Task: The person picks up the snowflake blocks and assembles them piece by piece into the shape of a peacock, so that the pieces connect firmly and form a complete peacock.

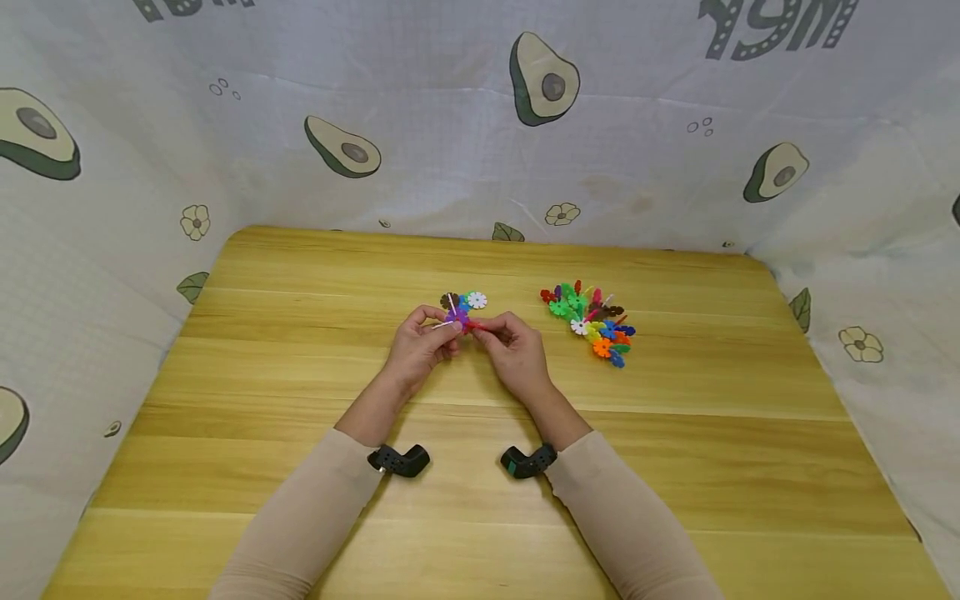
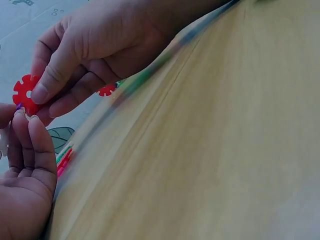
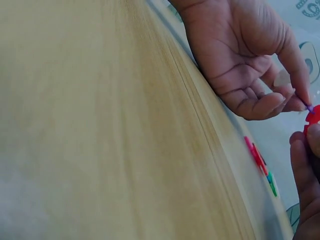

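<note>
Near the middle of the table, my left hand [image 1: 422,352] pinches a purple notched flower-shaped disc [image 1: 457,317] between thumb and fingers. White pieces, seen edge-on, stick out beside it. My right hand [image 1: 516,357] pinches a red notched disc [image 2: 24,89] between thumb and forefinger. In the wrist views, the red disc meets the purple disc [image 3: 310,108] at its edge; how deep they sit together is hidden by the fingertips. Just beyond the hands are a brown disc [image 1: 448,301] and a white disc [image 1: 477,300], with blue and green pieces between them.
To the right of the hands lies a cluster of multicoloured notched discs [image 1: 600,329], several standing on edge. The wooden table [image 1: 720,467] meets a curtain [image 1: 450,150] printed with avocados at its back and sides. Each wrist wears a black camera band [image 1: 401,461].
</note>
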A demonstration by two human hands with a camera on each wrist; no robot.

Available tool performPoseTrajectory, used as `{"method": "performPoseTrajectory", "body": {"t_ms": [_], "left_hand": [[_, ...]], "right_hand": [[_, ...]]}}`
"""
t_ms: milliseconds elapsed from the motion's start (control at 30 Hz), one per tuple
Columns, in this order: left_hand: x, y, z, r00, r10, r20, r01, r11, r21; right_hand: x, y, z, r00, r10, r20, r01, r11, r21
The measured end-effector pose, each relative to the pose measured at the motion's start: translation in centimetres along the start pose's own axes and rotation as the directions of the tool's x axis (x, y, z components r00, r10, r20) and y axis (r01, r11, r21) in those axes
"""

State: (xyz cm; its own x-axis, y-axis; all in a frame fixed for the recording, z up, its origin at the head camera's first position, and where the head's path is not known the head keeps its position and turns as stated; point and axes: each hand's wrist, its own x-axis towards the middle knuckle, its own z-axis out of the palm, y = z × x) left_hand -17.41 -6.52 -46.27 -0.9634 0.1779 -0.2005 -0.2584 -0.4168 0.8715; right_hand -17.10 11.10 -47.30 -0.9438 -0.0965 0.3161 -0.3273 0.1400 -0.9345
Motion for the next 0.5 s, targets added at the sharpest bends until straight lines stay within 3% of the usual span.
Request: {"method": "performPoseTrajectory", "body": {"t_ms": [167,233,300,367,433,500], "left_hand": [[0.09,-0.03,-0.11,1.000,-0.003,0.013,0.002,0.999,0.043],[0.10,-0.09,-0.12,1.000,-0.001,0.021,0.000,0.999,0.034],[0.12,-0.18,-0.11,1.000,0.008,0.021,-0.008,1.000,0.006],[0.08,-0.25,-0.07,1.000,0.022,0.014,-0.022,0.999,-0.036],[0.01,-0.26,0.02,0.999,0.036,-0.004,-0.036,0.997,-0.068],[0.02,-0.29,0.01,0.999,0.044,-0.022,-0.046,0.995,-0.089]], "right_hand": [[0.04,-0.11,0.04,1.000,0.002,0.005,-0.002,1.000,-0.019],[0.11,0.00,0.09,1.000,0.007,0.028,-0.004,0.996,-0.090],[0.16,0.14,0.11,0.997,0.018,0.080,0.002,0.973,-0.231],[0.24,0.28,0.10,0.986,0.032,0.164,0.037,0.914,-0.405],[0.34,0.33,0.07,0.963,0.049,0.267,0.111,0.825,-0.553],[0.42,0.32,0.05,0.937,0.057,0.345,0.186,0.754,-0.630]]}}
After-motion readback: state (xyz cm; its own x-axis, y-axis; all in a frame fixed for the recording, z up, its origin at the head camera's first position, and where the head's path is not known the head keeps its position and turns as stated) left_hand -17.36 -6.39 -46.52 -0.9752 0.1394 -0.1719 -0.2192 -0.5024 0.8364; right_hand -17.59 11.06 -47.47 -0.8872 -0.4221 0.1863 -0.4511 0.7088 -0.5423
